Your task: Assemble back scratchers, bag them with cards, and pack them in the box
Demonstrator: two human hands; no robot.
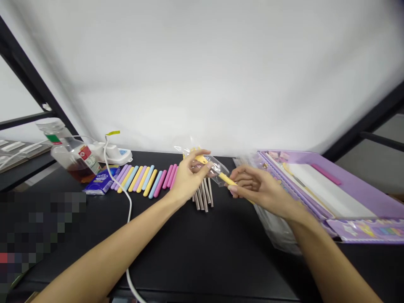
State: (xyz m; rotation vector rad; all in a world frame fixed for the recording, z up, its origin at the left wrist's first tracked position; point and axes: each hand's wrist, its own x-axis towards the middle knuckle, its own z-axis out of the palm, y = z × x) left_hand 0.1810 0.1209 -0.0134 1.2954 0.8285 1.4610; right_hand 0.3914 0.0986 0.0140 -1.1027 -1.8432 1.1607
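Over the table my two hands hold one slim yellow-handled tool. My left hand (190, 174) pinches its yellow head (201, 159) through a clear plastic sleeve (217, 168). My right hand (255, 183) has its fingers closed around the yellow handle (227, 179), outside the sleeve's mouth. The head's exact shape is hidden by fingers and plastic. Just below and behind my left hand lie several silver metal rods (203, 195), their far ends covered. To the left is a row of round-ended sticks (139, 179) in purple, yellow, blue and pink.
An open purple box (356, 176) on the right holds a yellow tool with a metal middle (296, 181) and a pink stick (326, 174). Plastic bags (277, 229) lie beside it. Left are a bottle (71, 153), a blue packet (102, 181), a power strip (121, 156) and a white cable (130, 206).
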